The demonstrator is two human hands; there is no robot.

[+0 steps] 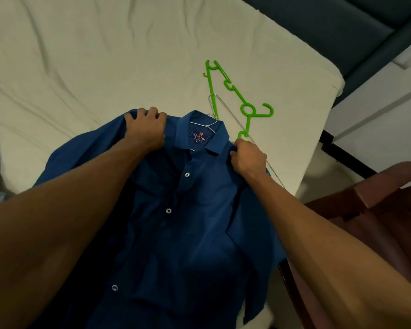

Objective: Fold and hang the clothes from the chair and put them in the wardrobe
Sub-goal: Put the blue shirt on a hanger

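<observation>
While the blue shirt [176,222] lies front-up on the bed [81,67], collar pointing away from the person, both hands are at its shoulders. The left hand [146,129] has its grip curled over the shirt's left shoulder seam, fingers bent down over the fabric edge and bunching it, with the thumb hidden underneath, so it holds the cloth rather than lying flat on it. The right hand [248,159] sits at the other shoulder, just beside the collar tip, its grip pressed together in a pinch on the fabric there; whether it also catches the wire beneath it cannot be told. A thin metal wire hanger [212,124] is threaded into the neck of the shirt: its hook and twisted neck show above the label inside the collar, and one long wire arm runs out from under the right hand toward the bed's edge. A green plastic hanger [243,108] lies on the sheet just beyond the collar, crossing over the wire hook, its lower end touching or nearly touching the right hand's knuckles. The shirt is buttoned down the front, with three pale buttons visible, and its lower part hangs off the near edge of the bed. A dark red chair [377,222] stands to the right of the bed
</observation>
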